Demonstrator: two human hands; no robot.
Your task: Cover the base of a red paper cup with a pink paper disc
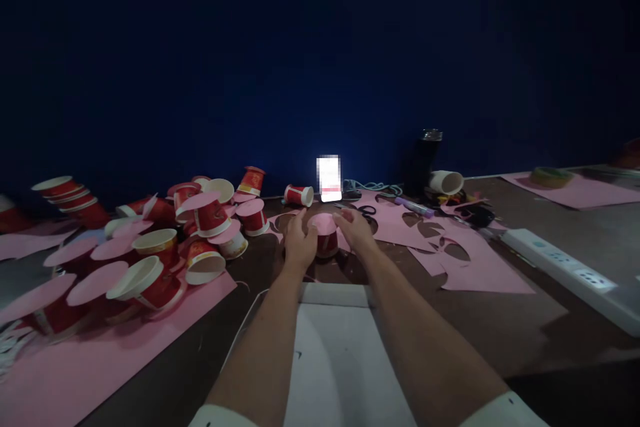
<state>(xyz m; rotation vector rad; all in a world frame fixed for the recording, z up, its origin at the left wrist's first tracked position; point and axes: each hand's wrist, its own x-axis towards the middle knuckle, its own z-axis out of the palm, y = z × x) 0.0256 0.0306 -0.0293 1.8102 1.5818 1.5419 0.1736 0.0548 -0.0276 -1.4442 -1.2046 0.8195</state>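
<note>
Cup: red paper cup (pixel 326 240) w/ pink paper disc (pixel 323 221) over its top, mid-frame on dark table (pixel 505 320), just below the lit phone (pixel 329 179).
L hand: left hand (pixel 299 243) wrapped round cup's left side, fingers curled, gripping.
R hand: right hand (pixel 356 227) on cup's right edge, fingers spread over disc rim, pressing; not clenched.
Risk: disc looks loose, could slide or lift off if pressure uneven; thin cup wall may dent under too tight a grip. Dim light makes edge alignment hard to judge.
Left of frame: pile of finished cups (pixel 165 247) w/ pink lids on pink sheet (pixel 100 360), close enough for an elbow to knock.
Right of frame: cut-out pink paper (pixel 475 267), scissors (pixel 367 210), purple marker (pixel 415 207), dark bottle (pixel 425 160), white cup on its side (pixel 447 182), power strip (pixel 565 267).
Bottom centre: white tray (pixel 340 360) btwn forearms.
In the way: nothing btwn hands and cup; scissors just behind R hand.
</note>
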